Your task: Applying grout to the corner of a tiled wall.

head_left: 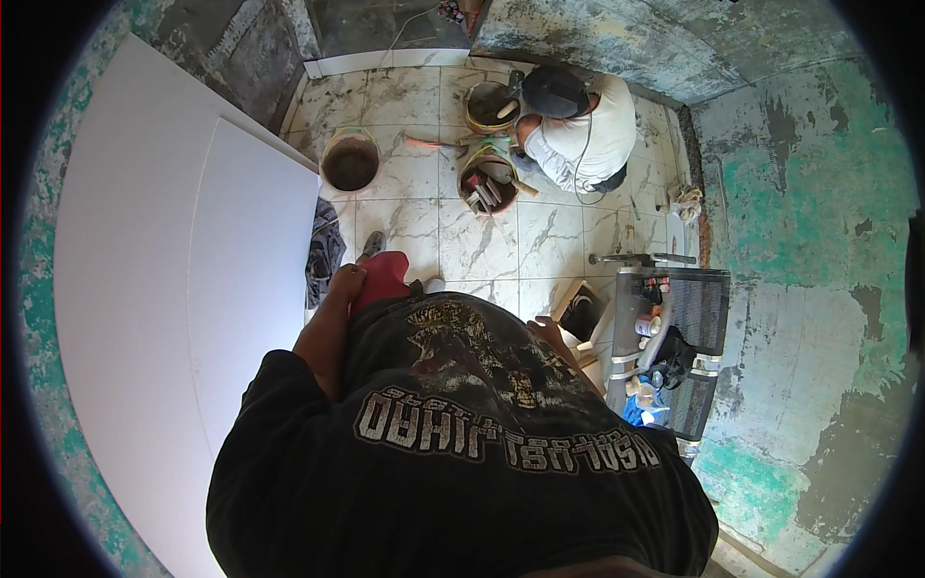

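Note:
My left hand [349,280] hangs beside my red shorts [383,273], against their outer edge. Its fingers are mostly turned out of sight, so whether they grip anything is unclear. On the other side, my right hand [550,333] is lowered next to my dark printed shirt [462,385]. The fingers that show are loosely apart, with nothing seen in them. Close to that hand stands an open box [581,310] with dark contents.
A person in a white shirt [602,130] crouches ahead by a bucket [491,104]. Nearby are a bucket of tools [488,185] and another bucket [351,160]. A metal bench [708,308] holding assorted items lines the right wall; a large white panel [145,241] stands left.

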A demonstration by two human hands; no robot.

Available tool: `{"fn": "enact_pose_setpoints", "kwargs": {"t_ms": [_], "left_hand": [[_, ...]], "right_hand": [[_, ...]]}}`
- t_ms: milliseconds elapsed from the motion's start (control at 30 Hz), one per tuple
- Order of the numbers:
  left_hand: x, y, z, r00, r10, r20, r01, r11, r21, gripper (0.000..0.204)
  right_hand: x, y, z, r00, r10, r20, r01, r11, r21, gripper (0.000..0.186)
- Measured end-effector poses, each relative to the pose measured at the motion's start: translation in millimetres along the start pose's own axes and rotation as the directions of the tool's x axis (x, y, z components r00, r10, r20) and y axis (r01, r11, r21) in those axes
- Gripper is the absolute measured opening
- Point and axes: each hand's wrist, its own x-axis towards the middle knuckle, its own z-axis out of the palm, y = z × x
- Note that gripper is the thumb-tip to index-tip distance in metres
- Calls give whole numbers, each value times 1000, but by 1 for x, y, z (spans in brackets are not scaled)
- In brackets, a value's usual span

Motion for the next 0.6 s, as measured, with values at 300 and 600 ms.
{"fn": "enact_pose_setpoints", "kwargs": {"t_ms": [300,600], "left_hand": [[2,-6,3,1000,-29,-1,29,1000,-11,40],[13,-8,3,998,-14,61,14,1000,0,42]], "right_hand": [[-3,-6,-1,1000,-11,0,11,1000,-21,51],[6,-1,6,999,-11,-31,13,999,39,49]]}}
